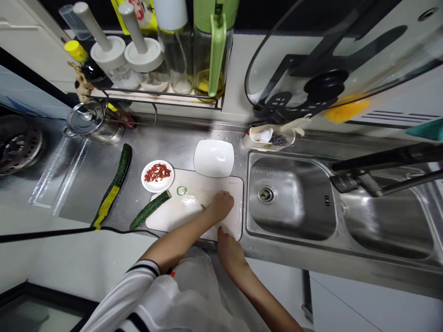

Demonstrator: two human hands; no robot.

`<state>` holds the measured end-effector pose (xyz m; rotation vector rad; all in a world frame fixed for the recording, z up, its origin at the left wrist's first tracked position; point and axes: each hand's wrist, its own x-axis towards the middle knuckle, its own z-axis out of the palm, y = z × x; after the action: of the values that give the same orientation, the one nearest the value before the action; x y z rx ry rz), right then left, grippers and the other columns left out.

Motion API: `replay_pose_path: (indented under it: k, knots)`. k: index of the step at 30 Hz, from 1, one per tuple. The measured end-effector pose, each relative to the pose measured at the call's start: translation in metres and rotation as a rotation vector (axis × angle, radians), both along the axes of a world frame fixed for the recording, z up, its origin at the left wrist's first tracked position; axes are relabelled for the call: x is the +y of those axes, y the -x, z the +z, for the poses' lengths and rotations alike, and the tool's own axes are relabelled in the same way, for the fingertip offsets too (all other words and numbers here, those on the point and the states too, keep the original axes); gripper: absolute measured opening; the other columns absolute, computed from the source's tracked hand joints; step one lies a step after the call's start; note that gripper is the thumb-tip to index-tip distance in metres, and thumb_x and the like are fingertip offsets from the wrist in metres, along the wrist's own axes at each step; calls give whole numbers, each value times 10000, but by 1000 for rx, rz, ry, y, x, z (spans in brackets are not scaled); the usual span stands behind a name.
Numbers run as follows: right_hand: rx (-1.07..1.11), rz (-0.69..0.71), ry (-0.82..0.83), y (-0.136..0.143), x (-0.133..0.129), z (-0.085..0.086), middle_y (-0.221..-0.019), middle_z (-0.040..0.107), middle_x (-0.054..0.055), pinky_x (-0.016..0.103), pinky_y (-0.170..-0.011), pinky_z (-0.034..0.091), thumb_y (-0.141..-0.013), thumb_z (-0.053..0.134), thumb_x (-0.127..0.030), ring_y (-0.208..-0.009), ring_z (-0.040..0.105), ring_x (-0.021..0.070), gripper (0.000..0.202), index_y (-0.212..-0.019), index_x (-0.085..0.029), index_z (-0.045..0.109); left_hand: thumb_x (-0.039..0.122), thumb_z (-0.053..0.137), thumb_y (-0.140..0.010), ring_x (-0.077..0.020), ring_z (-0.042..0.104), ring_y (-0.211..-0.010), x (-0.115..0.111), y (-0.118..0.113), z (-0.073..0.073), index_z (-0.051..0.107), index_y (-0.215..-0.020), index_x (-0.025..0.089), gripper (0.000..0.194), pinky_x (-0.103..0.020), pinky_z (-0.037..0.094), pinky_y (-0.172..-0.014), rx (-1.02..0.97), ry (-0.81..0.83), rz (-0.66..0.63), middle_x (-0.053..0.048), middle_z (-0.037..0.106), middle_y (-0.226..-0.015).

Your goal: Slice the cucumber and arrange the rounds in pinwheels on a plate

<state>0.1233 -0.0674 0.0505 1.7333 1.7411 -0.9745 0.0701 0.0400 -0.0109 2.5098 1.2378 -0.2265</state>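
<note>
My left hand (221, 206) is closed, knuckles up, over the right part of the white cutting board (166, 221); whatever is under its fingers is hidden. Nearer my body, at the board's front edge, my right hand (229, 246) is also closed, and I cannot make out what it holds. A small dark shape shows just left of my left hand, too unclear to name. A cut cucumber piece (148, 211) lies across the board's left edge, with a thin green slice (182, 190) near its cut end.
A plate of red berries (158, 176) and a white dish (213, 158) touch the board's far side. Further left lies a long cucumber (119, 177) with a yellow label. The double sink (294, 198) is on the right. Behind stand a pot (93, 122) and a bottle rack (166, 99).
</note>
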Motion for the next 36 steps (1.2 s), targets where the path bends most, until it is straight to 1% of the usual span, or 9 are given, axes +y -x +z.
replay_pose_path:
  k: [10, 14, 16, 18, 21, 24, 27, 32, 36]
  knots:
    - [6, -29, 12, 3, 3, 4, -979, 676, 179, 339, -721, 529, -876, 203, -9, -930, 666, 251, 468, -1237, -91, 489, 36, 429, -840, -236, 599, -883, 8, -8, 10, 609, -948, 43, 210, -315, 442, -693, 35, 22, -44, -182, 626, -907]
    - [7, -35, 13, 3, 4, 5, -976, 677, 181, 340, -712, 530, -869, 201, 2, -920, 670, 254, 473, -1223, -92, 501, 30, 423, -840, -236, 598, -898, 6, -6, 9, 589, -989, 38, 224, -315, 449, -708, 11, 20, -32, -184, 623, -932]
    - [2, -35, 3, 4, 4, 6, -978, 678, 181, 330, -717, 527, -868, 206, 7, -922, 670, 248, 474, -1227, -92, 499, 34, 434, -840, -228, 597, -923, 6, -4, 6, 584, -1008, 51, 225, -308, 452, -734, -18, 50, 8, -177, 624, -955]
    - [-3, -35, 7, 4, 5, 8, -980, 678, 180, 311, -719, 522, -869, 214, 7, -927, 669, 240, 471, -1230, -94, 498, 53, 441, -848, -212, 601, -934, 8, 0, 2, 594, -1030, 77, 239, -297, 454, -758, -60, 117, 122, -157, 638, -968]
    - [-11, -27, 23, 4, 5, 10, -990, 676, 180, 286, -703, 515, -879, 225, -9, -935, 666, 233, 452, -1216, -106, 509, 140, 459, -867, -185, 622, -879, 10, 15, -5, 649, -1014, 145, 240, -281, 457, -771, -195, 251, 391, -92, 684, -926]
    - [-8, 3, 26, 1, 3, 10, -994, 675, 172, 277, -693, 507, -874, 236, -7, -936, 664, 232, 443, -1197, -116, 520, 213, 538, -823, -158, 634, -806, 8, 42, -12, 697, -943, 193, 200, -250, 458, -742, -377, 348, 670, -32, 712, -878]
    - [8, 28, 40, -5, -4, 6, -981, 678, 151, 266, -686, 495, -857, 256, 8, -925, 664, 224, 443, -1188, -122, 521, 207, 592, -765, -129, 630, -758, 1, 74, -17, 719, -893, 199, 181, -215, 455, -712, -520, 407, 875, -2, 716, -830]
    - [29, 39, -20, -17, -13, -4, -940, 683, 110, 255, -630, 474, -829, 275, 18, -858, 671, 215, 436, -1145, -144, 528, 204, 624, -718, -119, 623, -687, -11, 118, -21, 734, -838, 184, 164, -206, 447, -664, -589, 481, 1049, 11, 702, -715]
    - [8, 40, -76, -16, -8, -4, -927, 680, 96, 259, -605, 465, -824, 260, 21, -854, 673, 218, 426, -1101, -162, 526, 203, 624, -718, -118, 629, -715, -16, 132, -22, 736, -816, 191, 149, -200, 441, -679, -564, 430, 1049, 9, 711, -744]
